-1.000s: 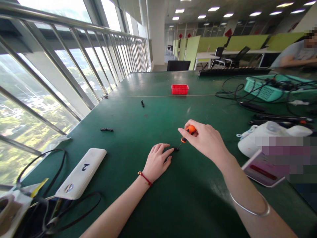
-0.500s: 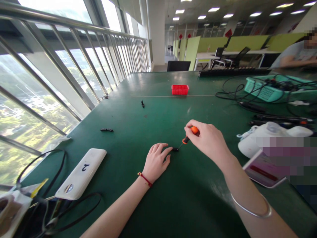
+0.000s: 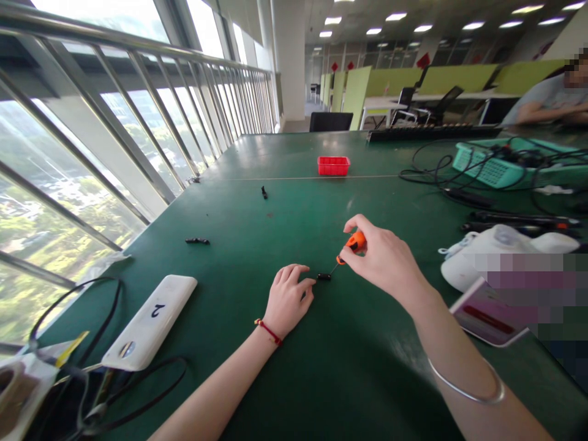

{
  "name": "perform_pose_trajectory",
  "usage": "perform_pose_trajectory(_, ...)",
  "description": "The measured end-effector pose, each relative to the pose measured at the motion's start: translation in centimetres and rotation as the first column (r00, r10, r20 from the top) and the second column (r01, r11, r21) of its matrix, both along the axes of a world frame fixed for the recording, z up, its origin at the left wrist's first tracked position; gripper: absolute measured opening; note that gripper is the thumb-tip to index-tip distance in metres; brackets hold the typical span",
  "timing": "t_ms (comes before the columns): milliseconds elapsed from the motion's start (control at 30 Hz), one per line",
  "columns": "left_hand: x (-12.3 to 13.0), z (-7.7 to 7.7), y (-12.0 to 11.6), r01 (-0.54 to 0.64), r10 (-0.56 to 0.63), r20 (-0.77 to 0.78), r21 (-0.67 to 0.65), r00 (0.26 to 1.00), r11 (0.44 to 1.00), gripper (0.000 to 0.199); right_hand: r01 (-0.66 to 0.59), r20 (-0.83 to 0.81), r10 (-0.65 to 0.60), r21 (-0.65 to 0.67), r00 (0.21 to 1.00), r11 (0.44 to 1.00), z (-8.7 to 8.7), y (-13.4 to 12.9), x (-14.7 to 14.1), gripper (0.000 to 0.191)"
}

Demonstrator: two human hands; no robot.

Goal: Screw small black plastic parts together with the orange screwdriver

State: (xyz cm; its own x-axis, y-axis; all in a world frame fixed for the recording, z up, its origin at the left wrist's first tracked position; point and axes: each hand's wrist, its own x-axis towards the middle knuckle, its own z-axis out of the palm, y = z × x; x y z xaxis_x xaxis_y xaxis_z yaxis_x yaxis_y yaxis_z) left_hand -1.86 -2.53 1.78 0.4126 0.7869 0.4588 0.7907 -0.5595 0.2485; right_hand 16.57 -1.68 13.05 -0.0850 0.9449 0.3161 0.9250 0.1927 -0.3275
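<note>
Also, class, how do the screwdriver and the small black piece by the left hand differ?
The screwdriver is orange and black; the black piece looks black all over. The screwdriver slants in the right hand; the black piece lies flat on the table. The screwdriver is longer than the black piece. Both show some black.
</note>
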Motion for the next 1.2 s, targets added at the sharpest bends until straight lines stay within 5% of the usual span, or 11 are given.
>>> perform_pose_trajectory(167,-0.01,-0.01,-0.08,-0.006,0.006,0.004,0.025,1.0,1.0,0.02,-0.022,-0.023,0.02,-0.06,1.0,0.998,0.07,-0.03,0.12,0.043)
perform_pose_trajectory(333,-0.03,0.03,-0.09,-0.03,0.029,0.007,0.028,1.0,0.999,0.022,0.019,-0.015,-0.019,-0.015,1.0,1.0,0.18,-0.13,0.0,0.017)
perform_pose_trajectory(433,-0.02,-0.14,-0.02,-0.023,0.023,-0.008,0.026,1.0,0.999,0.02,0.008,-0.013,-0.008,-0.023,1.0,1.0,0.27,-0.19,-0.1,0.019)
perform_pose_trajectory(533,0.02,0.06,-0.14,-0.028,0.029,-0.011,0.045,1.0,0.999,0.02,-0.021,-0.017,0.02,-0.063,1.0,0.998,0.29,-0.22,-0.04,0.04)
perform_pose_trajectory(667,0.06,0.62,-0.45,-0.06,0.058,0.024,0.102,0.998,0.993,0.024,0.007,-0.006,-0.007,0.001,1.0,1.0,0.2,-0.2,0.05,0.018)
perform_pose_trajectory(800,-0.02,0.28,-0.26,-0.064,0.065,0.002,0.081,0.998,0.995,0.028,-0.016,-0.025,0.016,-0.015,1.0,1.0,0.07,-0.2,0.03,0.019)
perform_pose_trajectory(900,-0.07,-0.1,-0.03,-0.051,0.053,-0.041,0.039,0.998,0.998,0.024,-0.044,-0.039,0.041,-0.084,0.998,0.995,0.05,-0.25,0.0,0.039)
perform_pose_trajectory(1033,-0.01,0.2,-0.14,-0.058,0.059,-0.013,0.076,0.998,0.995,0.025,0.003,-0.009,-0.003,-0.042,1.0,0.999,0.23,-0.35,-0.16,0.019)
perform_pose_trajectory(1200,-0.02,0.11,-0.16,-0.06,0.061,-0.024,0.056,0.998,0.997,0.024,-0.002,-0.018,0.001,-0.048,1.0,0.999,0.31,-0.42,-0.34,0.021)
